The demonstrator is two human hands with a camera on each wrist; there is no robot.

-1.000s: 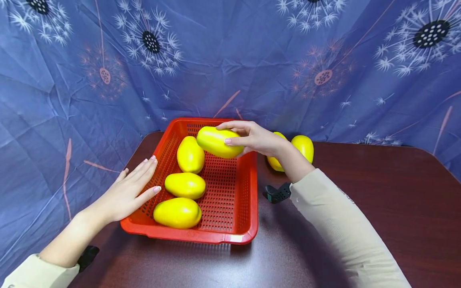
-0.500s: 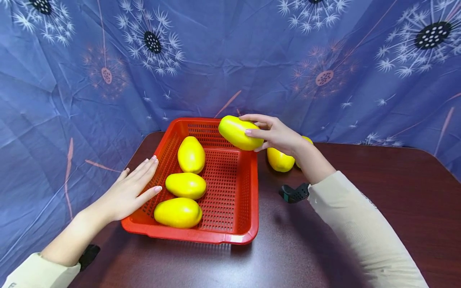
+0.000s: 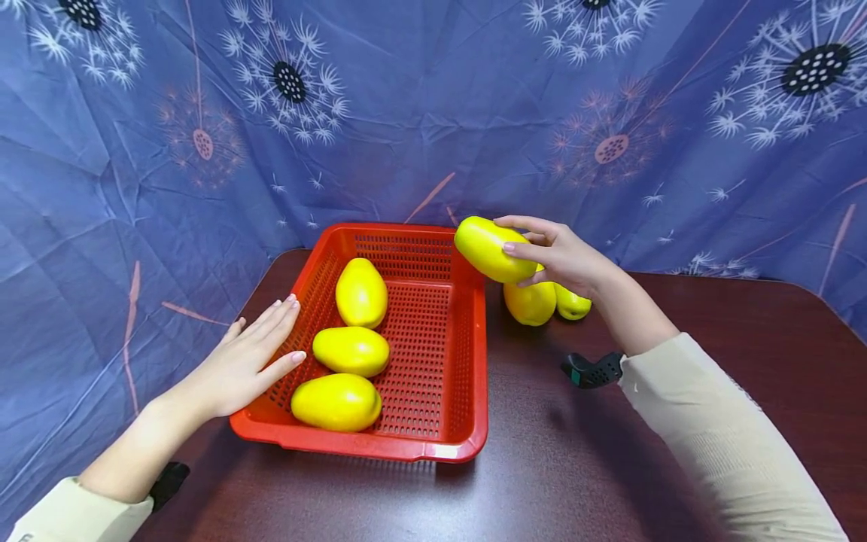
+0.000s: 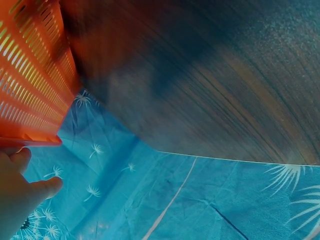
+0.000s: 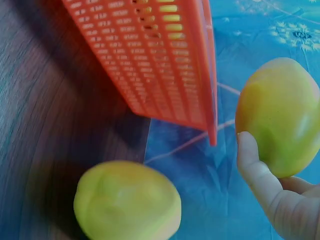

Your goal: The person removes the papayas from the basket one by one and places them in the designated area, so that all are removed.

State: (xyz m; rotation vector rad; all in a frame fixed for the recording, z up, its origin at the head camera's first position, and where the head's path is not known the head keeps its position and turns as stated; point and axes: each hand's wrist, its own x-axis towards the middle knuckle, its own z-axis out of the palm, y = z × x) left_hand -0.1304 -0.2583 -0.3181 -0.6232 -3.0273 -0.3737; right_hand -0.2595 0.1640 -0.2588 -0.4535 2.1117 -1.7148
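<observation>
My right hand (image 3: 565, 256) grips a yellow mango (image 3: 491, 250) in the air, above the right rim of a red plastic basket (image 3: 479, 384). The thumb and fingers wrap its right end; in the right wrist view this mango (image 5: 280, 115) hangs beyond the basket wall (image 5: 165, 75). My left hand (image 3: 244, 365) lies with straight fingers on the basket's left rim. Inside the basket, along its left side, are three mangoes: a far one (image 3: 361, 293), a middle one (image 3: 351, 351) and a near one (image 3: 336, 403).
On the dark wooden table (image 3: 731, 361), right of the basket, sit a mango (image 3: 530, 305) and another (image 3: 572, 303), partly hidden behind my right hand. A blue dandelion-print cloth (image 3: 420, 98) hangs along the back and left. A black strap (image 3: 592, 370) is at my right wrist.
My right hand has carried the held mango rightward, from over the basket's inside to above its right rim. My left hand and the three mangoes in the basket stay put.
</observation>
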